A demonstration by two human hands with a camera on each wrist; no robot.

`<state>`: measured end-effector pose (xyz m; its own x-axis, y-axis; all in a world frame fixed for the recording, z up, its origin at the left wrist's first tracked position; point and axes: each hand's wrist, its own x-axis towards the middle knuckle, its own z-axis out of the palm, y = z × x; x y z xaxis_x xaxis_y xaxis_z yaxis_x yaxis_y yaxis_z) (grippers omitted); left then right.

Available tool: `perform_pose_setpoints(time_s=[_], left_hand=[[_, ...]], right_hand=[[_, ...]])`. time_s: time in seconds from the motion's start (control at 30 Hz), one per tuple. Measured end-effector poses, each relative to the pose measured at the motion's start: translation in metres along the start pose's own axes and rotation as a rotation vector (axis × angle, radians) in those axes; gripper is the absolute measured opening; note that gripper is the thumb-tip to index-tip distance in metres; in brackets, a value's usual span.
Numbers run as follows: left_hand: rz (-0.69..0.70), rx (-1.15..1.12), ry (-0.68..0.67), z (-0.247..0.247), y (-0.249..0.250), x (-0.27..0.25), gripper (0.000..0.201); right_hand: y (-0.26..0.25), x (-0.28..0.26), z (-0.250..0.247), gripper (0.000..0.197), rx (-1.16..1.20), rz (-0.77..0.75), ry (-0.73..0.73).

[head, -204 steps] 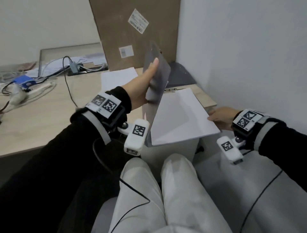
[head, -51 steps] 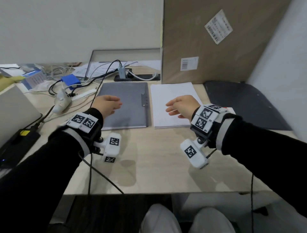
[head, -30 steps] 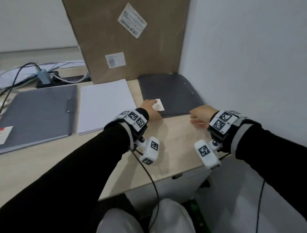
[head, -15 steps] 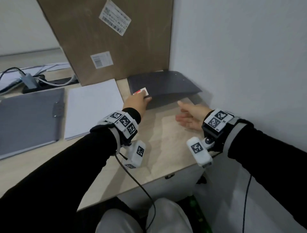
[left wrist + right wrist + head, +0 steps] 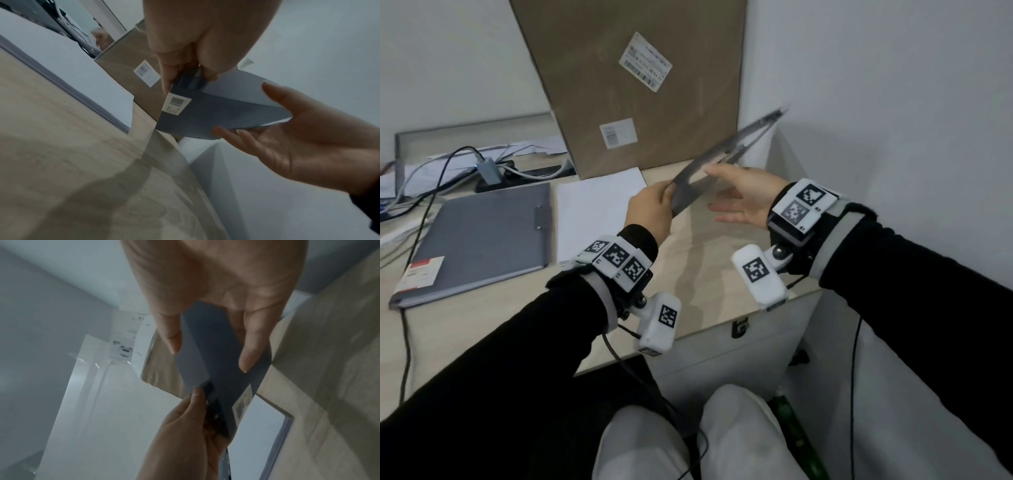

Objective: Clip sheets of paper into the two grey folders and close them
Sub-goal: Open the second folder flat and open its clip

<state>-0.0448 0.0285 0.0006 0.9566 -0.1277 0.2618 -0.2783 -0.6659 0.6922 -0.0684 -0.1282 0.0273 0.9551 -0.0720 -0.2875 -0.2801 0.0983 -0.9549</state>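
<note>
My left hand (image 5: pixel 667 195) pinches the near corner of a dark grey folder (image 5: pixel 726 154) and holds it above the desk, tilted up toward the wall corner. A white barcode sticker (image 5: pixel 176 104) sits on its underside by that corner. In the left wrist view my thumb and fingers clamp the folder (image 5: pixel 222 113). My right hand (image 5: pixel 714 188) is open at the folder's near edge, thumb on top and straight fingers (image 5: pixel 226 133) below. A second grey folder (image 5: pixel 482 236) lies closed on the desk at left. A white paper stack (image 5: pixel 599 209) lies beside it.
A tall cardboard box (image 5: pixel 630 85) leans against the back wall behind the paper. Cables and an adapter (image 5: pixel 489 171) lie at the back left. The white wall (image 5: pixel 876 120) stands close on the right. The desk's front edge (image 5: pixel 722 329) runs just under my wrists.
My left hand has raised the dark folder from just above the desk to a steep tilt in the air. My right hand rose from the desk to the folder's edge.
</note>
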Motion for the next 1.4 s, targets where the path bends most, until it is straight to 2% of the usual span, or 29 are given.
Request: perform_pose_setpoints(time_s=[0.07, 0.1, 0.23, 0.33, 0.4, 0.47, 0.53, 0.67, 0.77, 0.87, 0.93, 1.0, 1.1, 1.17, 1.27, 1.4], left_hand=[[0.006, -0.009, -0.025, 0.000, 0.003, -0.012, 0.038], [0.001, -0.013, -0.034, 0.000, 0.004, -0.018, 0.038], [-0.050, -0.075, -0.023, 0.001, 0.005, -0.033, 0.034], [-0.088, -0.149, -0.015, 0.004, 0.005, -0.043, 0.033], [-0.093, -0.160, -0.007, 0.005, 0.005, -0.049, 0.033], [-0.100, -0.157, -0.003, 0.007, 0.005, -0.055, 0.037], [-0.107, -0.151, -0.012, 0.007, 0.005, -0.059, 0.037], [-0.163, -0.105, -0.120, 0.008, 0.013, -0.067, 0.035], [-0.088, 0.022, -0.210, 0.008, 0.028, -0.069, 0.039], [0.018, -0.061, -0.210, 0.005, 0.051, -0.065, 0.046], [0.004, -0.171, -0.167, 0.002, 0.060, -0.056, 0.051], [-0.041, -0.283, -0.125, -0.005, 0.059, -0.049, 0.049], [-0.120, -0.449, -0.034, -0.019, 0.041, -0.042, 0.035], [-0.164, -0.586, 0.053, -0.031, 0.030, -0.043, 0.017], [-0.268, -0.771, 0.172, -0.054, 0.012, -0.047, 0.027], [-0.403, -0.822, 0.347, -0.090, -0.035, -0.058, 0.025]], right_hand=[[0.001, -0.006, 0.004, 0.022, -0.001, -0.037, 0.100], [0.003, -0.008, 0.004, 0.013, -0.009, -0.040, 0.136], [0.013, -0.016, -0.005, 0.023, 0.019, 0.034, 0.175], [0.024, -0.022, -0.009, 0.046, 0.080, 0.036, 0.239], [0.031, -0.027, -0.012, 0.055, 0.108, 0.024, 0.271], [0.036, -0.031, -0.013, 0.048, 0.100, 0.033, 0.284], [0.041, -0.035, -0.013, 0.042, -0.022, 0.038, 0.279], [0.045, -0.041, -0.011, 0.045, -0.179, 0.003, 0.249], [0.047, -0.049, 0.000, 0.052, -0.161, -0.025, 0.234], [0.054, -0.053, 0.011, 0.054, -0.330, -0.063, 0.192], [0.059, -0.051, 0.013, 0.057, -0.349, -0.088, 0.186], [0.059, -0.047, 0.008, 0.060, -0.248, -0.057, 0.200], [0.059, -0.043, -0.009, 0.064, -0.024, -0.013, 0.219], [0.062, -0.041, -0.021, 0.064, 0.065, -0.031, 0.252], [0.074, -0.041, -0.035, 0.057, 0.210, -0.035, 0.304], [0.099, -0.041, -0.051, 0.042, 0.379, -0.018, 0.344]])
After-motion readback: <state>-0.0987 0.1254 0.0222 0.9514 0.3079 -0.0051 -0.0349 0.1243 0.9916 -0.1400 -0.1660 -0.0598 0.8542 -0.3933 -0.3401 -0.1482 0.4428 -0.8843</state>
